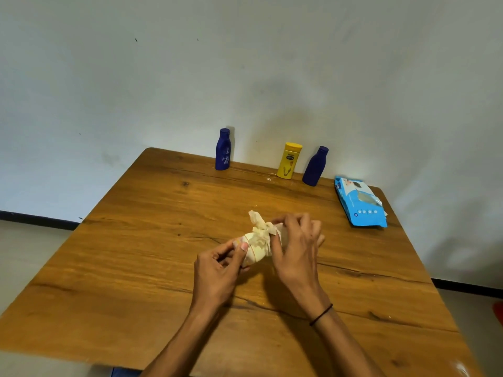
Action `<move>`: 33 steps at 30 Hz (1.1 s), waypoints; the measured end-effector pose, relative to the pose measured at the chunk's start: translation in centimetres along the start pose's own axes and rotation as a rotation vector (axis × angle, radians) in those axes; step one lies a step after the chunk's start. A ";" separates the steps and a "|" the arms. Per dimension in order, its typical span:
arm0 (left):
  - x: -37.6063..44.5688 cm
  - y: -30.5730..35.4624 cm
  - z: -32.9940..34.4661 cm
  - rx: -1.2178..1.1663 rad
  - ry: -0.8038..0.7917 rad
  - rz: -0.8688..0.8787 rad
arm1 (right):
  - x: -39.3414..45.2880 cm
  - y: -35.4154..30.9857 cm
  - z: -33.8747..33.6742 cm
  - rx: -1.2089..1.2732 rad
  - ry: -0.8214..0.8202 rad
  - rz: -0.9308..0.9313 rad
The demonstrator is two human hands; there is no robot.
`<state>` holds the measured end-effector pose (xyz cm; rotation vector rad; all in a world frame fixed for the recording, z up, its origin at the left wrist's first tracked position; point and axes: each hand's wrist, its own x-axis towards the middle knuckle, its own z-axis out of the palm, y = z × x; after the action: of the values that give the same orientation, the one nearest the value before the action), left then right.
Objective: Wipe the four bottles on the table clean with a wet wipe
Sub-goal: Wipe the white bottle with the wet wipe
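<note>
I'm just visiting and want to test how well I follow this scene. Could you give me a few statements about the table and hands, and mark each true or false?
1. Three bottles stand upright at the table's far edge. True: a blue bottle, a yellow bottle and a second blue bottle.
2. Both hands hold a bottle wrapped in a wipe. True: the left hand and right hand grip the pale bottle inside the wipe.
3. The wipes pack is red. False: the wipes pack is light blue.
4. The yellow bottle lies on its side. False: it stands upright.
</note>
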<state>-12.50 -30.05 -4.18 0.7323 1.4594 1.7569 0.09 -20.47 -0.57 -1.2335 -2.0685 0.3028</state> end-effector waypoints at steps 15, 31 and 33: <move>-1.0 0.3 0.1 0.298 0.076 0.238 | 0.2 0.6 -1.0 0.010 -0.178 -0.109; -1.4 0.3 0.2 0.410 0.078 0.391 | 0.7 0.8 -0.4 -0.038 -0.102 -0.126; -1.2 0.2 0.3 0.423 0.093 0.403 | 0.7 0.2 -0.2 -0.013 -0.119 -0.169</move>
<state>-11.64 -30.90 -3.91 1.2490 1.8769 1.8045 0.11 -19.80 -0.23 -1.0619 -2.2635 0.2907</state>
